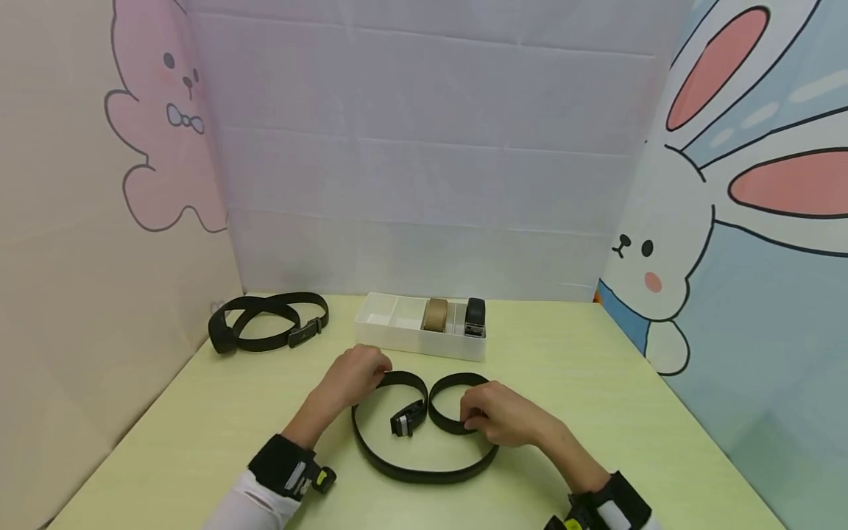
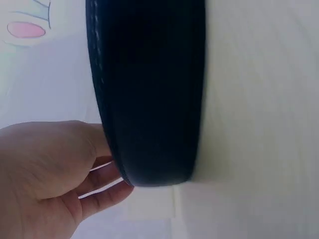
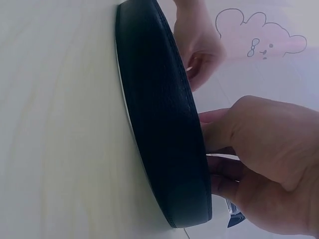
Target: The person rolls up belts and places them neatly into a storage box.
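Observation:
A black belt (image 1: 424,464) stands on its edge on the green table (image 1: 596,412), curled into two loops with its silver buckle (image 1: 405,421) between them. My left hand (image 1: 376,372) grips the top of the left loop. My right hand (image 1: 473,418) holds the near side of the right loop with curled fingers. In the left wrist view the belt strap (image 2: 149,89) fills the middle and my left hand (image 2: 107,174) touches it from behind. Seen from the right wrist, the belt (image 3: 159,114) curves past my right hand (image 3: 212,149), whose fingers curl against its inner side.
A white divided tray (image 1: 391,335) stands behind the hands, with a rolled tan belt (image 1: 435,314) and a rolled black belt (image 1: 475,316) in its compartments. Another black belt (image 1: 268,324) lies loose at the back left. Cartoon-printed walls enclose the table.

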Motion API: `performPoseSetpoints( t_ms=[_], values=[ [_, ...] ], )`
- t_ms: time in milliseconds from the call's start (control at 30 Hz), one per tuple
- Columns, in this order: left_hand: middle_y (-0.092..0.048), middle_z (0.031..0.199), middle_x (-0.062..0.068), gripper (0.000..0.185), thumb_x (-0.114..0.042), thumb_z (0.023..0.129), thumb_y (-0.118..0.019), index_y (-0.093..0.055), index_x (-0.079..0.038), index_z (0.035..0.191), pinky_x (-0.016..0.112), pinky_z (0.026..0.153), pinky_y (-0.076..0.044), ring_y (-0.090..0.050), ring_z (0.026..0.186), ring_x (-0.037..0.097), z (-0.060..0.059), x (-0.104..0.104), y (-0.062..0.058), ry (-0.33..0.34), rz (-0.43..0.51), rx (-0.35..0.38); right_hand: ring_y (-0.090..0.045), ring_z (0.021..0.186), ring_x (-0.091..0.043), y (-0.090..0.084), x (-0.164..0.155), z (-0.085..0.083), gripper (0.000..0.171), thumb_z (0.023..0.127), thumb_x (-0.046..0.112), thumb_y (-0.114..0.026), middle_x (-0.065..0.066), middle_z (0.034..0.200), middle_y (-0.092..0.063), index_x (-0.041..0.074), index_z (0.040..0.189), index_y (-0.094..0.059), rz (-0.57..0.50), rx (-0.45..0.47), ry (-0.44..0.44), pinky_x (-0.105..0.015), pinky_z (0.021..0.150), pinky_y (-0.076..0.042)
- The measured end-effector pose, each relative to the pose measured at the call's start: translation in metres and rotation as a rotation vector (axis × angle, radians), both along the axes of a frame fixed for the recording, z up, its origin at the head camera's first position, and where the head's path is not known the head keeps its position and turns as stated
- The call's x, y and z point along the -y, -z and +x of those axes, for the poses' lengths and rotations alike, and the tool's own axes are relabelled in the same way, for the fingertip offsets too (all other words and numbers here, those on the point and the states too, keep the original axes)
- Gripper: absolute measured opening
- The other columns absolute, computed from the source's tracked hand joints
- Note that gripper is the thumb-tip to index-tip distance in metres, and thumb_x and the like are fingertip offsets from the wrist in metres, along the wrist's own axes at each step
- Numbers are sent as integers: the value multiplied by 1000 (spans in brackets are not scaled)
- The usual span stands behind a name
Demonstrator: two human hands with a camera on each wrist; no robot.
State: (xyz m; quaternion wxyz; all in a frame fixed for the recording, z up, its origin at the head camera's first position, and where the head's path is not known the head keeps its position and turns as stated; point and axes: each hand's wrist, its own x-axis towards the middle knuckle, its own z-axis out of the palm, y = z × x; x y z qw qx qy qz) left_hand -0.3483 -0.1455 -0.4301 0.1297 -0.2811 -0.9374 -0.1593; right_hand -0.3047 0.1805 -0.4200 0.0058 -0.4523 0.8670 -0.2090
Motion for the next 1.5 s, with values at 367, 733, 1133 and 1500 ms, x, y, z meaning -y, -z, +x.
performPoseSetpoints(
  t_ms=[367, 733, 1133, 1500],
  values=[
    [-72, 81, -15, 21, -34, 108, -79, -84, -16, 99, 4, 70, -45, -50, 71, -20, 73, -78, -13, 660, -94, 281, -62, 81, 5, 4, -3, -5, 17, 101, 1, -79, 6, 89, -78, 14, 91, -80, -32, 39, -3, -21, 78, -55],
    [-73, 80, -12, 17, -13, 105, -81, -80, -16, 89, 1, 72, -41, -49, 71, -18, 80, -84, -11, 659, -123, 233, -61, 81, 5, 0, 0, -3, 17, 102, 0, -78, 4, 89, -78, 13, 91, -80, -32, 42, -5, -21, 78, -54],
    [-87, 95, -11, 12, -5, 96, -89, -92, -16, 99, 11, 80, -56, -70, 84, -12, 72, -40, -35, 457, -171, 498, -63, 85, 7, 4, -6, -4, 16, 102, 1, -78, 5, 92, -78, 14, 93, -78, -55, 54, -84, -22, 82, -57],
    [-86, 93, -8, 23, 6, 92, -87, -91, -16, 91, 17, 78, -59, -74, 85, -1, 63, -11, -43, 325, -211, 420, -62, 85, 6, 16, 2, -2, 12, 105, 4, -76, 3, 93, -78, 12, 96, -77, -124, 115, -160, -21, 83, -57]
  ],
)
